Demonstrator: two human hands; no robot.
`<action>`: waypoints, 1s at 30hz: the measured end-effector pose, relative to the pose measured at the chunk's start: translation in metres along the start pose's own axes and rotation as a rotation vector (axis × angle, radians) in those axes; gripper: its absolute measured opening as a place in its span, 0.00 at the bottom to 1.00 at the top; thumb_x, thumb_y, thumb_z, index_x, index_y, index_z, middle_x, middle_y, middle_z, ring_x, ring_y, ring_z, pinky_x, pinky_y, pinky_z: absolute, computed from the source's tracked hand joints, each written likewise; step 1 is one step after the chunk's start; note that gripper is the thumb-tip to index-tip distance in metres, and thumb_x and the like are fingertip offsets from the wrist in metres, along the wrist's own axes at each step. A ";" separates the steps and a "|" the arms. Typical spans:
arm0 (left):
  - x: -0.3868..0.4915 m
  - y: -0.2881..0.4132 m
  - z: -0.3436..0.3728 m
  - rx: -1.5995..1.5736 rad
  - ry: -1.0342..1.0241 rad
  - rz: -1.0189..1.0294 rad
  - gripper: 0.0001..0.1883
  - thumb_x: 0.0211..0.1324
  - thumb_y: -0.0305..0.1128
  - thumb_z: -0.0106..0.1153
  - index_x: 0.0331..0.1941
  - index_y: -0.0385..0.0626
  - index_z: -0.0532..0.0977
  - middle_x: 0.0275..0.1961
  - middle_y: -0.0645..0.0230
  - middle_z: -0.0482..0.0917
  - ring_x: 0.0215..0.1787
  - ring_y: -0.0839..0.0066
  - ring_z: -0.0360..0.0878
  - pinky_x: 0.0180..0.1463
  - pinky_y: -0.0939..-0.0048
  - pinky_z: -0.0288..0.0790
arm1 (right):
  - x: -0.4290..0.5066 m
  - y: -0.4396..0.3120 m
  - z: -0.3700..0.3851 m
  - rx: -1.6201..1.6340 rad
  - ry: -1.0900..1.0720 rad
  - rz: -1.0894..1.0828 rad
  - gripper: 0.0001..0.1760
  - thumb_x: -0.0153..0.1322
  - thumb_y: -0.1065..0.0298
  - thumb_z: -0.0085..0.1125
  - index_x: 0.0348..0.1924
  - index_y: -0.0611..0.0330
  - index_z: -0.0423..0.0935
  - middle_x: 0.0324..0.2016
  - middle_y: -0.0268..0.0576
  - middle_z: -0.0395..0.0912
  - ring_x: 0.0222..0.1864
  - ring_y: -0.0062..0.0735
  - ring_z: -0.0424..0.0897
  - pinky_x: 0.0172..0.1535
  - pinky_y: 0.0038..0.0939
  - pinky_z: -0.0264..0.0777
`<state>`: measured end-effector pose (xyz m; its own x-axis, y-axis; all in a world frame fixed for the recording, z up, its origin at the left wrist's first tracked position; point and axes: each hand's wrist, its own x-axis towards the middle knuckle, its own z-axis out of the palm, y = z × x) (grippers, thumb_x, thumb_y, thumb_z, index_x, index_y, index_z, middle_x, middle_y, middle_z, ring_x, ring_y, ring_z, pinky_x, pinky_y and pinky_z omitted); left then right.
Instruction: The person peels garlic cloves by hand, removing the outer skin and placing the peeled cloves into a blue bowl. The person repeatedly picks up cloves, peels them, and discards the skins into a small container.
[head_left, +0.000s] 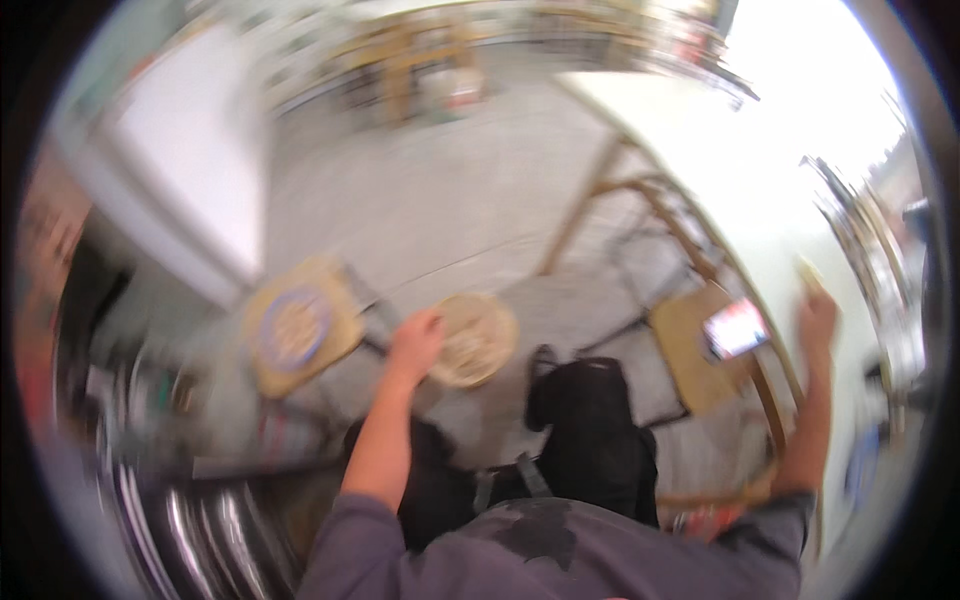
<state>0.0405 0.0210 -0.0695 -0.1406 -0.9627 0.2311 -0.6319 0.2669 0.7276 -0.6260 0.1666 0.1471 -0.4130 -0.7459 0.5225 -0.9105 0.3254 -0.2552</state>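
Observation:
Beside a round shallow basket (491, 300) with pale pieces in it, my left hand (416, 341) hangs with its fingers curled. Blur hides whether those fingers hold anything or touch the rim. My right hand (817, 319) is out over the white table (675, 120), its fingers around a small pale yellow piece (808, 268) that is too blurred to name. To the left, a plate with a blue rim (270, 341), bearing more pale pieces, sits on a wooden stool (345, 315).
A lit phone (735, 328) appears above a wooden chair seat (679, 360) at the table's edge. A white cabinet-like block (195, 150) stands at the left. Shiny metal cylinders (217, 532) are at lower left. Wooden furniture (397, 75) stands farther back on the grey floor (420, 187).

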 end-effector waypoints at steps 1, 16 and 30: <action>-0.009 0.000 -0.011 0.012 0.008 0.000 0.12 0.66 0.36 0.55 0.47 0.41 0.79 0.46 0.52 0.83 0.50 0.51 0.81 0.52 0.55 0.74 | 0.003 0.000 -0.002 -0.110 -0.039 0.018 0.14 0.65 0.69 0.58 0.20 0.67 0.67 0.16 0.48 0.65 0.20 0.37 0.64 0.27 0.47 0.56; 0.002 -0.116 -0.165 0.605 0.244 -0.379 0.14 0.59 0.34 0.62 0.49 0.50 0.82 0.50 0.56 0.81 0.55 0.54 0.79 0.58 0.53 0.73 | -0.128 -0.240 0.061 0.468 -0.089 -0.391 0.01 0.72 0.78 0.62 0.37 0.66 0.78 0.30 0.41 0.77 0.27 0.28 0.73 0.31 0.27 0.68; 0.014 -0.137 -0.174 0.035 0.464 -0.646 0.10 0.62 0.29 0.61 0.46 0.40 0.83 0.39 0.60 0.87 0.42 0.70 0.85 0.45 0.67 0.77 | -0.143 -0.311 0.114 0.717 -0.256 -0.438 0.02 0.69 0.78 0.65 0.33 0.65 0.80 0.25 0.41 0.77 0.24 0.27 0.75 0.30 0.26 0.69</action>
<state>0.2578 -0.0213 -0.0531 0.5891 -0.8078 0.0215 -0.5046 -0.3470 0.7905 -0.2817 0.1058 0.0590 0.0658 -0.8538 0.5163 -0.7182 -0.3998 -0.5696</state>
